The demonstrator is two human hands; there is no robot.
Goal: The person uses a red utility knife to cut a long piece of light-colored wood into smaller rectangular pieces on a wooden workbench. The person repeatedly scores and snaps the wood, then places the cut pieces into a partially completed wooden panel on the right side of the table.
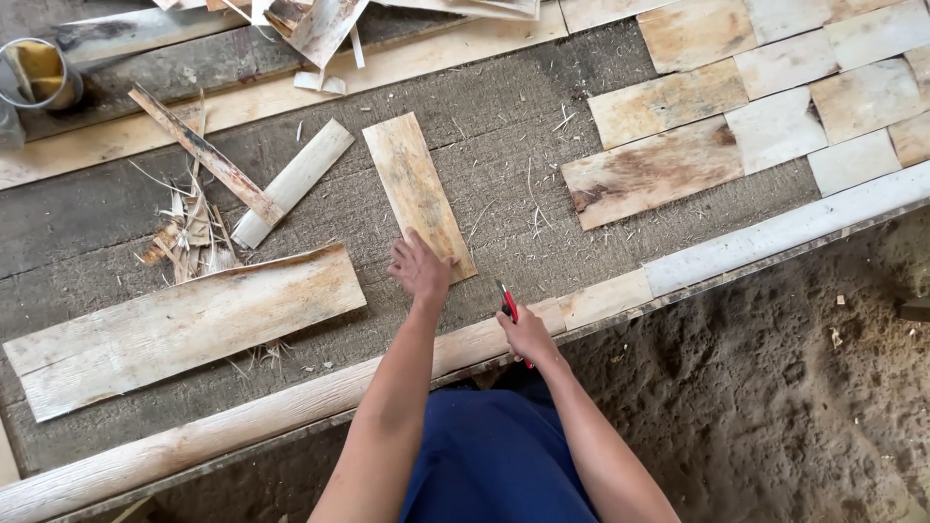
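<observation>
A long desk (504, 155) covered in rough grey matting runs across the frame, edged along its near side by a pale wooden rail (291, 412). At the upper right, a patch of flat wood pieces (765, 107) is already laid edge to edge in rows, while most of the matting to its left lies bare, so by the look of it the laying is only partly done. A wide plank (174, 329) lies at the lower left, with a heap of splinters and offcuts (194, 232) above it and a thin slat (291, 182) beside that. In the middle lies a narrow board (417, 194), loose and apart from the laid rows. The left hand (421, 266) rests on the board's near end, fingers spread flat over it. The right hand (528, 334) sits just lower right of the board, fingers closed around a red-handled knife (507, 300), whose tip points toward the board without touching it.
</observation>
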